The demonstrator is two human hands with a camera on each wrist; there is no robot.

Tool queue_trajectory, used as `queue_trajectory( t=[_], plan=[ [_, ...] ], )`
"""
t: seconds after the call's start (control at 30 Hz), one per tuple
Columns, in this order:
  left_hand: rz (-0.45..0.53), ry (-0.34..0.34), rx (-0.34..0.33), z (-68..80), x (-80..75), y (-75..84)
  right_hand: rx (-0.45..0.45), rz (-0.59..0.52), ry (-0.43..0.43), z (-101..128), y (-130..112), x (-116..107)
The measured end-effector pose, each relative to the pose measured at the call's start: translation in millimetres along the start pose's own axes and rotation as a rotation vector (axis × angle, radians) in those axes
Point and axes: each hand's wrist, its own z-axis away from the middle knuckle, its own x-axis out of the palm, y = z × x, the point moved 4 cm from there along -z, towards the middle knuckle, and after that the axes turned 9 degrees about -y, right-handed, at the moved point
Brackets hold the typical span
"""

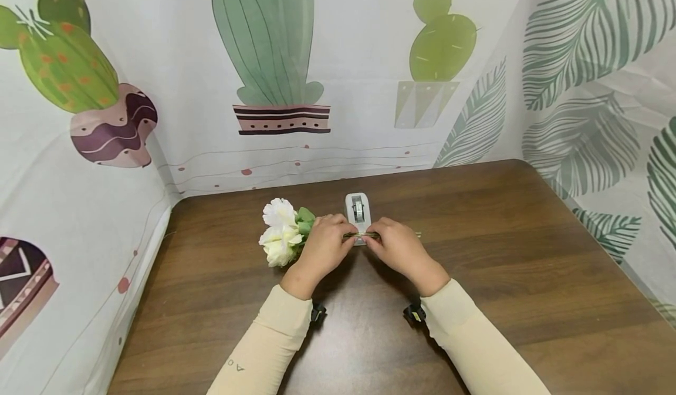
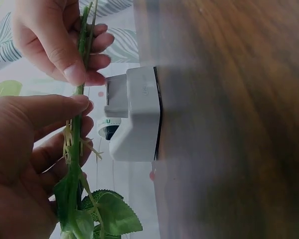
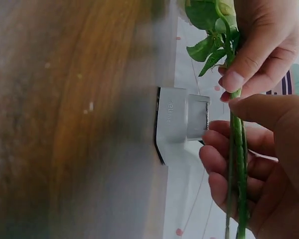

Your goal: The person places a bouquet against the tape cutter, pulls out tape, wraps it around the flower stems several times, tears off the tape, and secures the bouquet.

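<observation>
A small bunch of white artificial flowers point(image 1: 279, 239) with green leaves lies sideways over the brown table point(image 1: 502, 254), blooms to the left. Both hands hold its green stems point(image 2: 75, 129). My left hand point(image 1: 328, 243) pinches the stems near the leaves point(image 2: 102, 214). My right hand point(image 1: 395, 246) pinches the stems point(image 3: 237, 149) further toward the cut end. The hands nearly touch each other. Just behind them stands a white tape dispenser point(image 1: 358, 212), its cutter edge point(image 3: 207, 119) facing the stems.
Printed cactus and leaf curtains point(image 1: 274, 60) close in the table at the back and both sides. Bare table surface lies to the right and in front of the hands.
</observation>
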Motion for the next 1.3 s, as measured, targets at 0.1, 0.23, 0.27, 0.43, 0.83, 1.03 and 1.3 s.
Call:
queue_trajectory(
  t=[0.1,0.23,0.27,0.43,0.83,1.03,1.3],
  plan=[
    [-0.014,0.019,0.006,0.2,-1.2,-0.5,-0.008,0.01,-0.001,-0.1,0.2,-0.2],
    [-0.009,0.029,0.006,-0.1,-2.3,-0.9,-0.012,0.009,0.014,-0.6,0.7,-0.1],
    [-0.006,0.031,0.005,-0.1,-2.5,-0.9,-0.012,0.007,0.017,-0.7,0.8,0.0],
    [0.0,0.04,0.006,-0.5,-2.6,-0.5,-0.021,0.001,0.029,-0.9,1.1,0.3],
    [0.018,0.026,0.001,-1.5,-2.7,1.0,-0.052,0.017,0.038,-0.2,1.5,-1.3],
    [0.061,-0.005,-0.027,-0.4,-4.9,3.5,-0.068,0.031,0.036,0.9,1.4,-1.5],
    [0.098,0.001,-0.029,0.4,-4.7,4.6,-0.072,0.043,0.041,0.9,1.1,-2.6]
  ],
)
